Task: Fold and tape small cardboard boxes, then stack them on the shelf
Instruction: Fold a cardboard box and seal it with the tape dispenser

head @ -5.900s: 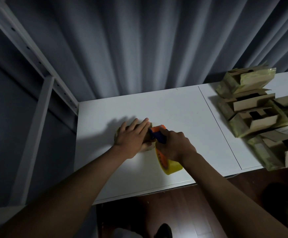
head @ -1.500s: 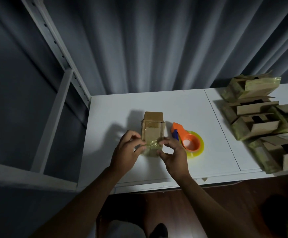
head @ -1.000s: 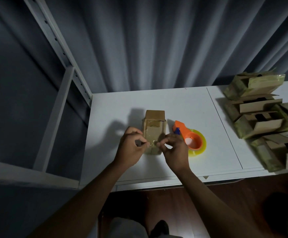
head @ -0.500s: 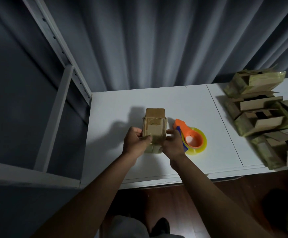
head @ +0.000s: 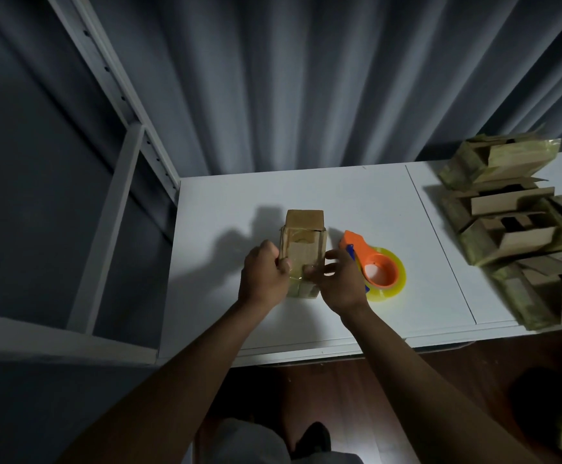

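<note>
A small brown cardboard box lies on the white table, with shiny clear tape across its upper face. My left hand grips the box's left side, thumb on top over the tape. My right hand is at the box's right side, its thumb pressing the tape on the top face while the other fingers spread loosely. An orange tape dispenser with a yellowish roll lies flat on the table just right of my right hand.
A heap of flattened, unfolded cardboard boxes fills the table's right end. A white metal shelf frame stands to the left of the table. Grey curtains hang behind. Dark wooden floor lies below the table's front edge.
Earlier my right hand ran the dispenser over the box; the dispenser now lies on the table. Both hands went from pinching the tape end to holding the box's sides and pressing the tape.
</note>
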